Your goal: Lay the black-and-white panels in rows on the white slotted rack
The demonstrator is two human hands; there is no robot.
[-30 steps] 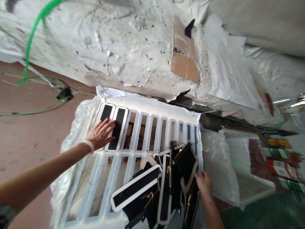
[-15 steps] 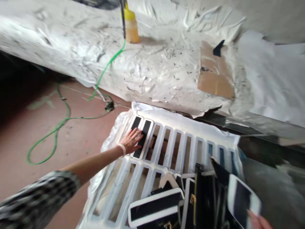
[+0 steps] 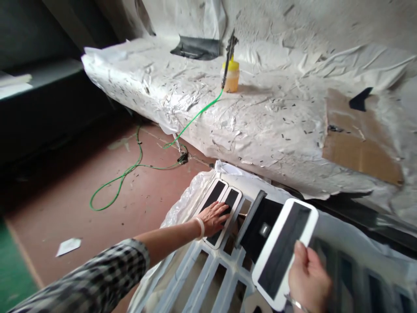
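Observation:
My left hand (image 3: 215,217) lies with its fingers spread on two long white-edged panels with black centres. These panels sit side by side on a plastic-wrapped rack with long slots (image 3: 185,278); the near one (image 3: 232,198) is partly under my fingers, and the outer one (image 3: 216,191) is left of it. My right hand (image 3: 308,276) grips the edge of a similar white-edged panel (image 3: 283,248), held tilted above the rack. A black flat piece with a small metal plate (image 3: 257,221) and a grey edge bar hangs beside it, apparently joined to it.
Behind the rack runs a bench covered in stained white sheeting (image 3: 260,126). On it are a yellow-capped bottle (image 3: 232,78), a thin black tool (image 3: 228,61) on a green hose (image 3: 202,113), and cardboard (image 3: 361,148). The hose loops over the reddish floor (image 3: 107,234).
The right hand has brought the white-edged panel up from the lower right pile towards the left hand. My left hand remains on the laid panels. The view has turned left.

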